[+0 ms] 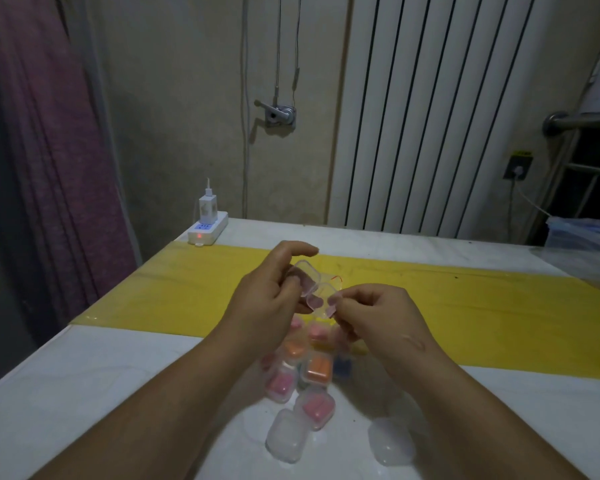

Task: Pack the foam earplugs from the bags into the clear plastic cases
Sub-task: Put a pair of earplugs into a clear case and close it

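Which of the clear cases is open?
The case held between left hand and right hand: its lid stands open. The other cases on the table look closed.

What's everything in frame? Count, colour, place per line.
open clear case: one, transparent, held above the yellow strip
filled cases: several, mostly pink or orange inside, on the table between the forearms
empty-looking cases: two, clear, nearest the camera
yellow strip: one, across the table
table: one, white
power strip: one, white, charger plugged in, far-left table corner
radiator: one, white, behind the table
curtain: one, purple, left
plastic bag: one, clear, right edge
left hand: grips the open case
right hand: pinches the same case
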Motion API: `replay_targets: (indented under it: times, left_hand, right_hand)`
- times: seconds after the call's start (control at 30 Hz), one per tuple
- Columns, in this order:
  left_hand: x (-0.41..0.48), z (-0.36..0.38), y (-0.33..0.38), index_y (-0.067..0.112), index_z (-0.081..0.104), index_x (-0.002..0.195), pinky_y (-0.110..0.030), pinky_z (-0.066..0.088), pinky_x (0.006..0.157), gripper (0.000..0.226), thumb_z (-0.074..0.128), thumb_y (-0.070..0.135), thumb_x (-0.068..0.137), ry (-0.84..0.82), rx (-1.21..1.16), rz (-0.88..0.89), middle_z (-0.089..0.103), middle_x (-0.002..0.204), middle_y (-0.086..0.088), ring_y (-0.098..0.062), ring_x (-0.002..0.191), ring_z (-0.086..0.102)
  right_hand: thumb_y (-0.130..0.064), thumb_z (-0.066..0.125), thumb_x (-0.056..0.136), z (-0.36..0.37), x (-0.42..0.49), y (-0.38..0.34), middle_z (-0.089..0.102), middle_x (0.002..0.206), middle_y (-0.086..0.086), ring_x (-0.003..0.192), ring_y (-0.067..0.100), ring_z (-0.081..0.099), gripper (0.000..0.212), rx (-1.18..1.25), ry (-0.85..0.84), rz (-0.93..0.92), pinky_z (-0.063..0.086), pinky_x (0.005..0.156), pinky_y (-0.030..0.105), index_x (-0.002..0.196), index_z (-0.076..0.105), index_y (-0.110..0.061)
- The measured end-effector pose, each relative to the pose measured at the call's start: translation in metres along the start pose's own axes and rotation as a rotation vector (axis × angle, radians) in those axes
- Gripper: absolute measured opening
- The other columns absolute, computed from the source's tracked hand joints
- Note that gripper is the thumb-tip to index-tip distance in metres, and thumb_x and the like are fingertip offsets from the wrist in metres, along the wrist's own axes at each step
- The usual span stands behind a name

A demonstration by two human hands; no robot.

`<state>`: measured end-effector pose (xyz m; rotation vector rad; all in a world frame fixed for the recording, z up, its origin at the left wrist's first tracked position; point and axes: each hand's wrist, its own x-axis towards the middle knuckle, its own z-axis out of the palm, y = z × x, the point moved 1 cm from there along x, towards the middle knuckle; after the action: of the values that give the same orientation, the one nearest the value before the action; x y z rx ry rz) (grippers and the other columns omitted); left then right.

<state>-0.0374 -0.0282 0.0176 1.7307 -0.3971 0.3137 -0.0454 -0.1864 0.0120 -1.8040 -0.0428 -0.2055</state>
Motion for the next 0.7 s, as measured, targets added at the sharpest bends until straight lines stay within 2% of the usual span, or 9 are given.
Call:
replay_targets:
  times: [0.07,0.13,0.27,0.4,0.47,0.57,0.7]
  left_hand:
    - [-0.001,0.000,0.000,0.033,0.068,0.092,-0.062,0.054,0.078,0.052,0.035,-0.007,0.091,-0.038,-0.008,-0.048,0.064,0.093,-0.005,-0.020,0.077,0.072]
    - [-0.001,0.000,-0.001,0.027,0.072,0.090,-0.054,0.057,0.080,0.048,0.041,-0.010,0.088,-0.072,0.004,-0.083,0.066,0.097,-0.003,-0.017,0.080,0.072]
    - [0.001,-0.002,-0.003,0.033,0.071,0.093,-0.037,0.061,0.068,0.032,0.074,0.004,0.079,-0.075,0.120,-0.046,0.067,0.093,0.010,-0.010,0.082,0.065]
    - [0.003,-0.006,-0.002,0.026,0.071,0.094,-0.019,0.056,0.057,0.028,0.078,0.005,0.077,-0.012,0.123,-0.079,0.068,0.093,0.005,-0.008,0.076,0.064]
    - [0.003,-0.007,-0.001,0.025,0.071,0.094,-0.020,0.057,0.058,0.030,0.080,0.004,0.074,-0.010,0.121,-0.089,0.069,0.092,0.003,-0.008,0.074,0.066]
    - [0.002,-0.005,0.000,0.023,0.071,0.092,-0.029,0.060,0.062,0.032,0.082,0.002,0.070,-0.015,0.105,-0.126,0.069,0.088,0.002,-0.012,0.071,0.068]
    - [0.002,-0.003,-0.001,0.028,0.070,0.089,-0.042,0.060,0.071,0.034,0.084,0.005,0.068,-0.027,0.136,-0.111,0.070,0.086,0.005,-0.013,0.073,0.068]
  right_hand:
    - [0.002,0.063,0.083,-0.002,0.000,-0.002,0.052,0.054,0.010,0.051,0.022,0.045,0.014,0.100,-0.012,0.008,0.040,0.051,0.033,0.072,0.072,0.001]
    - [0.003,0.064,0.086,-0.003,0.000,-0.001,0.055,0.057,0.009,0.052,0.020,0.048,0.012,0.137,-0.025,-0.006,0.044,0.052,0.034,0.077,0.072,0.003]
    - [0.005,0.061,0.088,-0.004,0.000,-0.002,0.062,0.064,0.011,0.053,0.012,0.056,0.013,0.146,-0.038,-0.009,0.053,0.057,0.028,0.084,0.072,0.001]
    - [0.008,0.062,0.087,-0.014,0.003,-0.006,0.067,0.069,0.014,0.056,0.017,0.063,0.009,0.279,0.067,-0.008,0.059,0.061,0.027,0.084,0.069,0.002]
    - [0.007,0.065,0.085,-0.017,0.002,-0.008,0.068,0.070,0.013,0.062,0.019,0.066,0.005,0.321,0.086,-0.030,0.061,0.066,0.031,0.085,0.068,0.002]
    - [0.002,0.067,0.085,-0.013,-0.001,-0.009,0.070,0.074,0.012,0.067,0.020,0.069,0.003,0.279,0.070,-0.092,0.061,0.068,0.032,0.088,0.069,0.002]
    - [0.000,0.069,0.084,-0.004,-0.005,-0.008,0.074,0.071,0.004,0.063,0.009,0.067,0.008,0.094,0.056,-0.199,0.055,0.059,0.022,0.083,0.072,-0.007]
